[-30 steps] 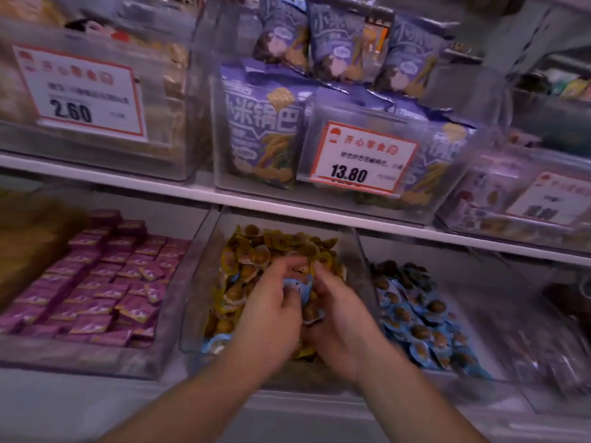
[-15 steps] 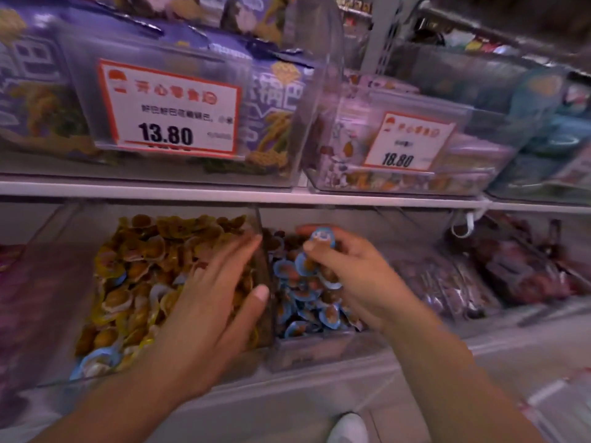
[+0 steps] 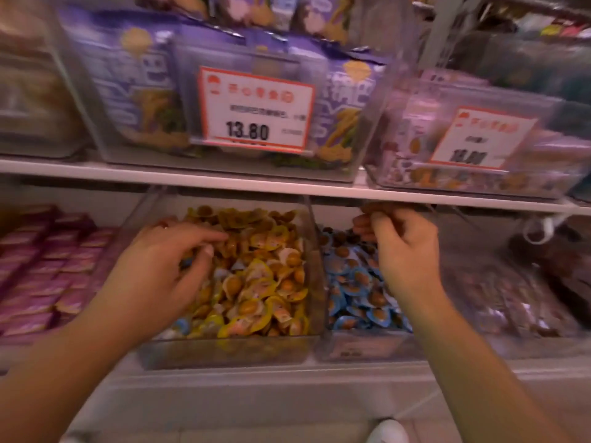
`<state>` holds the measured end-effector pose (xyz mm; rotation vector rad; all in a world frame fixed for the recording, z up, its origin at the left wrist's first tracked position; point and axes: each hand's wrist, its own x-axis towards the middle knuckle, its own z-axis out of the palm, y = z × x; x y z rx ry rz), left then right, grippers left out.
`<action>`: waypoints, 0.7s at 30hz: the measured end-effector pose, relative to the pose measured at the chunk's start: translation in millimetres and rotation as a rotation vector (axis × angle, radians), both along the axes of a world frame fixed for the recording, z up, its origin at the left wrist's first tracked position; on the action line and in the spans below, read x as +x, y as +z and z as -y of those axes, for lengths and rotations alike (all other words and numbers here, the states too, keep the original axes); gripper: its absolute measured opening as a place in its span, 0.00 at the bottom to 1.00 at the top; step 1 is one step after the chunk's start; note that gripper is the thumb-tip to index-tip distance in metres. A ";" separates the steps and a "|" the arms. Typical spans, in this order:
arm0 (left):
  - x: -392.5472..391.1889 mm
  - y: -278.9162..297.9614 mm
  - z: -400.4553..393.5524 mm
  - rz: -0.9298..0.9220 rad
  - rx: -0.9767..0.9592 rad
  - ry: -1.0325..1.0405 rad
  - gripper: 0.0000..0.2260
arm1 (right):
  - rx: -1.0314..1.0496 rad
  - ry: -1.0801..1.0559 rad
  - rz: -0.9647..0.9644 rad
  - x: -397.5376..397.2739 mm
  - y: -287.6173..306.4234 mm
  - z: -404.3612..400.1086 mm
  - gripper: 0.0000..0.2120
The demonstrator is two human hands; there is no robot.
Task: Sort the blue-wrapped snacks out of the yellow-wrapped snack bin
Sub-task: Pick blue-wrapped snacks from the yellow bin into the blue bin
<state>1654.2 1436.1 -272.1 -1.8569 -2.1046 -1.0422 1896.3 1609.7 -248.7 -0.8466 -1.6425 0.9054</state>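
Left hand (image 3: 166, 266) sits in the yellow bin (image 3: 224, 350), fingers curled onto a blue-wrapped snack (image 3: 186, 263) directly under them; right hand (image 3: 404, 251), loosely curled with contents unclear, hovers over the blue bin (image 3: 361, 348) to the right.

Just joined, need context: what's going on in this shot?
A person is sorting snacks at a store shelf. The left hand is down in the yellow-wrapped snack bin, fingers curled around what looks like a blue-wrapped snack. The right hand is curled over the back of the neighbouring blue-wrapped snack bin; whether it holds anything cannot be told. At least one more blue wrapper sits at the yellow bin's front left corner, so sorting isn't finished.
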 end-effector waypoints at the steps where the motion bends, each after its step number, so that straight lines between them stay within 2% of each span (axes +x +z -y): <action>1: -11.4 -0.3 10.3 -0.020 -0.030 0.024 0.14 | 0.045 0.103 0.059 -17.9 -1.8 16.8 0.11; 3: -30.6 -4.6 33.2 -0.034 -0.086 0.071 0.15 | 0.110 0.368 0.265 -53.8 -8.9 48.8 0.10; 6: -50.0 -18.8 64.3 -0.019 -0.160 0.104 0.17 | 0.217 0.745 0.673 -101.8 -25.9 85.5 0.13; 9: -58.2 -29.7 81.9 0.028 -0.184 0.082 0.19 | 0.261 0.978 0.909 -138.7 -42.7 103.3 0.15; 12: -59.1 -32.5 84.4 0.028 -0.213 0.061 0.20 | 0.234 1.028 1.110 -158.8 -48.3 101.1 0.18; 15: -60.0 -28.9 84.1 0.041 -0.226 0.060 0.19 | 0.201 1.072 1.201 -164.1 -51.2 95.1 0.19; 18: -61.6 -25.8 83.6 0.042 -0.219 0.064 0.18 | 0.356 1.026 1.285 -165.1 -56.0 94.0 0.19; 21: -62.9 -26.0 83.0 0.043 -0.225 0.052 0.18 | 0.457 0.892 1.388 -166.1 -55.8 84.8 0.16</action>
